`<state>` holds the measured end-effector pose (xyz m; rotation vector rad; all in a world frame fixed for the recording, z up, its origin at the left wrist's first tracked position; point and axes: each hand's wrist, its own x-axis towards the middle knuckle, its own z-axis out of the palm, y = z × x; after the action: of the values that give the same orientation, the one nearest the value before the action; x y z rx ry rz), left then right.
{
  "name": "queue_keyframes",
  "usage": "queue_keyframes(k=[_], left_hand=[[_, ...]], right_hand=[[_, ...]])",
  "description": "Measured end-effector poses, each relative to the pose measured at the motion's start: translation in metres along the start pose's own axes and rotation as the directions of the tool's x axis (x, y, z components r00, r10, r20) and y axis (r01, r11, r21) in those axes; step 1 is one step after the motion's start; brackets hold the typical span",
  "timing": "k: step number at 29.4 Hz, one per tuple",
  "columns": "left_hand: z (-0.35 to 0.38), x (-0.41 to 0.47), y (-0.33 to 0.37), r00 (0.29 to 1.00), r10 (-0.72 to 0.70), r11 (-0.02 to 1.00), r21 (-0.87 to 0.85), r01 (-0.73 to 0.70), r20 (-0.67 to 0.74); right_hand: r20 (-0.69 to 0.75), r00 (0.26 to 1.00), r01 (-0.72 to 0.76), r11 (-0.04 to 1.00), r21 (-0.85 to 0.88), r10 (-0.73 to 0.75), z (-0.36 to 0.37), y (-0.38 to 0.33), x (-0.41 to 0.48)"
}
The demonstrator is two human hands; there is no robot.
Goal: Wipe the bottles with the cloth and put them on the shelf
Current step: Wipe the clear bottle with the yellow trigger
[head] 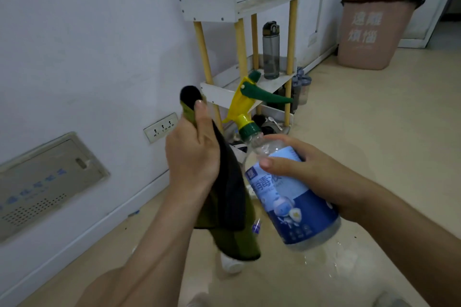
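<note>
Fingers of our right hand [311, 177] curl round a clear plastic spray bottle with a blue label and a yellow-and-green trigger head [294, 207], holding it tilted in the air above the floor. Our left hand [192, 152] grips a dark green and black cloth [232, 194], which hangs just beside the bottle. Ahead, against the wall, we see a white wooden shelf on yellow posts [209, 5], with a grey translucent water bottle [271, 52] upright on its middle tier. A pink lidded bin [374, 32] stands well apart.

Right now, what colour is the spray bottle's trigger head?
The spray head is yellow, with green trigger and collar; head view.
</note>
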<state>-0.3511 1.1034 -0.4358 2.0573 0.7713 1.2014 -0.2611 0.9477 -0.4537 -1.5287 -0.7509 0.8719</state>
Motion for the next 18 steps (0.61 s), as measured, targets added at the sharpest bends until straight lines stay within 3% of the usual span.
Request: queue_keyframes(k=[2,3,5,7,10,14,18], left_hand=[[-0.009,0.004,-0.002,0.997,0.076,0.973,-0.219,-0.078,-0.02],[-0.011,0.004,-0.004,0.988,0.156,0.957,-0.25,-0.149,0.008],[-0.007,0.001,-0.005,0.931,0.337,0.938,-0.139,-0.318,0.14],[0.001,-0.003,-0.004,0.871,0.389,0.911,0.016,-0.412,0.3],[0.008,0.004,-0.005,0.895,0.247,0.967,-0.034,-0.252,0.371],[0.017,0.015,-0.005,0.978,-0.037,0.996,-0.069,0.053,0.207],[0.025,0.021,-0.008,0.942,-0.291,0.944,-0.11,0.311,0.169]], right_hand=[[-0.014,1.0,-0.021,0.999,0.042,0.022,-0.004,-0.002,0.0],[-0.006,1.0,-0.027,0.999,0.044,0.028,-0.004,-0.001,0.0],[0.037,0.998,-0.043,0.998,0.034,0.042,-0.002,0.001,-0.001],[0.112,0.993,-0.046,0.997,0.057,0.04,0.004,0.001,-0.003],[0.163,0.986,-0.041,0.997,0.071,0.029,0.01,-0.001,-0.005],[0.158,0.987,-0.026,0.995,-0.1,0.041,0.008,0.0,-0.003],[0.137,0.987,-0.042,0.965,-0.26,0.08,0.007,-0.002,-0.005]])
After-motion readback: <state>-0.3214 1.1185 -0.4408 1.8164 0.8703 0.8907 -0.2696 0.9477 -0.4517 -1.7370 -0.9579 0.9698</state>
